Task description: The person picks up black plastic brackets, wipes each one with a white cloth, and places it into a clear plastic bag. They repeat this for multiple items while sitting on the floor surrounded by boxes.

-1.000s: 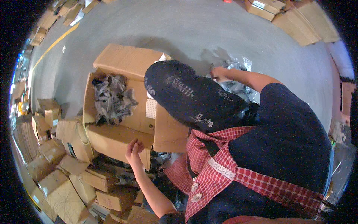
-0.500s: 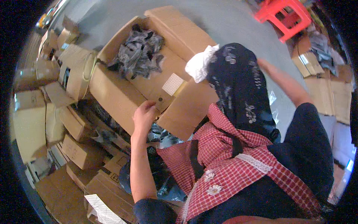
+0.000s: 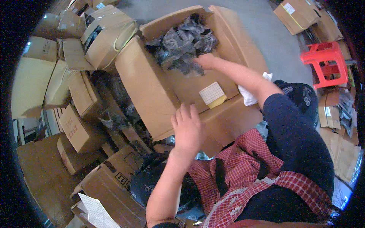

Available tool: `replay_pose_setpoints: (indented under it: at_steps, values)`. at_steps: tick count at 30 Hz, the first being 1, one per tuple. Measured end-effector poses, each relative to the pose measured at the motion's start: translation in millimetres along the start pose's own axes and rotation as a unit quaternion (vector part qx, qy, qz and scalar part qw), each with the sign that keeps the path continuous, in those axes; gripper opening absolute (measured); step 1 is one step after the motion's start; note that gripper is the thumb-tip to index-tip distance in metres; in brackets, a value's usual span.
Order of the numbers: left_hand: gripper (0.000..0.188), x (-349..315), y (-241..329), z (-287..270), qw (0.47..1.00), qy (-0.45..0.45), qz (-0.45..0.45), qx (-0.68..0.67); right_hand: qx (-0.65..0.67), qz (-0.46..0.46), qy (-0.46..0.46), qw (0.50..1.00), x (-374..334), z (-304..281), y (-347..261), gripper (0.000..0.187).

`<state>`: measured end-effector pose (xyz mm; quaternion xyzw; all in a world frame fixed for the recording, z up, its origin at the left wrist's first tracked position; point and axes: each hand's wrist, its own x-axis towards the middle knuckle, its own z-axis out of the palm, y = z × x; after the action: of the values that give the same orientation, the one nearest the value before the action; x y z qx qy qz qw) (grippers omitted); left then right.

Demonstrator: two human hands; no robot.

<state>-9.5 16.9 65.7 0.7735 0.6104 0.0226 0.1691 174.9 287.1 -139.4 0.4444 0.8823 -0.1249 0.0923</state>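
Observation:
A large open cardboard box (image 3: pixel 146 95) lies before me. A heap of crumpled dark, see-through plastic bags (image 3: pixel 180 45) fills its far end. My right hand (image 3: pixel 205 61) reaches across the box, its fingers closed at the near edge of that heap on a plastic bag; the fingertips are partly hidden. At the box's near corner my left hand (image 3: pixel 189 127) rests open, palm down, with its fingers a little apart. A white printed sheet (image 3: pixel 211 93) and a yellow slip (image 3: pixel 217 102) lie on the box bottom between my hands.
Several cardboard boxes (image 3: pixel 81 129) are stacked on the left. A red plastic stool (image 3: pixel 323 49) stands on the right, with more cartons (image 3: pixel 296 17) beyond it. A white cloth (image 3: pixel 249 95) is at the box's right edge. Another printed sheet (image 3: pixel 97 211) lies at lower left.
My right hand has come from beyond my right knee into the box and onto the plastic heap. My left hand has opened its fingers at the near corner. The view has shifted left.

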Motion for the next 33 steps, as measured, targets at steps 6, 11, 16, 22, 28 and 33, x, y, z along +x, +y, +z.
replay_pose_setpoints:
  at_steps: [6, 11, 16, 22, 28, 33]
  values:
    - [0.049, -20, -5, -13, 0.997, -0.062, 0.044, 0.015, -0.024, 0.005, -0.042, 0.999, -3, 96, 20, 0.014]
    - [0.05, -50, -3, -15, 0.982, -0.176, 0.053, 0.034, 0.259, 0.183, -0.123, 0.94, -18, 61, 38, 0.016]
    - [0.06, -50, 3, -29, 0.991, -0.129, 0.015, 0.028, 0.046, 0.064, 0.099, 0.992, 16, 16, 54, 0.033]
    - [0.064, -37, 2, -40, 0.998, -0.069, 0.01, -0.003, -0.208, 0.021, 0.104, 0.972, 39, 45, 18, 0.034]
    - [0.066, -37, -5, -29, 0.998, -0.057, 0.008, 0.034, -0.083, 0.082, 0.027, 0.993, 25, 30, -5, 0.027]
    - [0.06, -37, -19, -14, 0.996, -0.043, 0.03, 0.074, -0.012, 0.137, 0.052, 0.989, -4, 20, 28, 0.014]
